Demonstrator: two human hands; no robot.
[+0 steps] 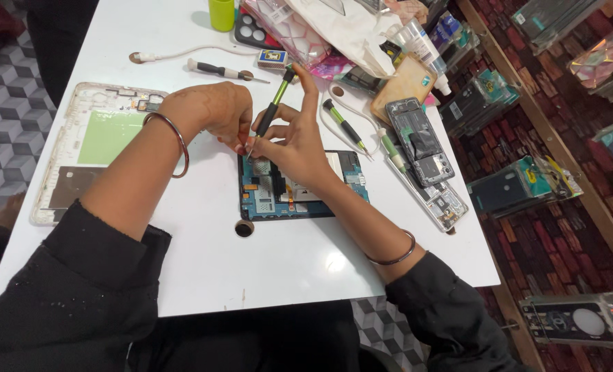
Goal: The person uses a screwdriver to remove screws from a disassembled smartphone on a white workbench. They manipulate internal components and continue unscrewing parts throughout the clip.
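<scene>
With the right hand (294,141) gripping the green-and-black screwdriver (273,110) upright and the left hand (213,110) curled beside its tip, steadying it over the opened tablet (289,196) mid-worktop (203,262), the tip should sit square in the screw under light downward pressure.

A small rectangular blue-and-yellow box (272,58) lies at the far side of the white table, just beside a heap of clear and pink plastic pouches (289,31). To the right, clear flat plastic packets of phone cases (523,184) lie on the patterned floor, one dark, one teal. A white squeeze tube with a pale label (423,45) rests tilted near the table's far right corner.
</scene>
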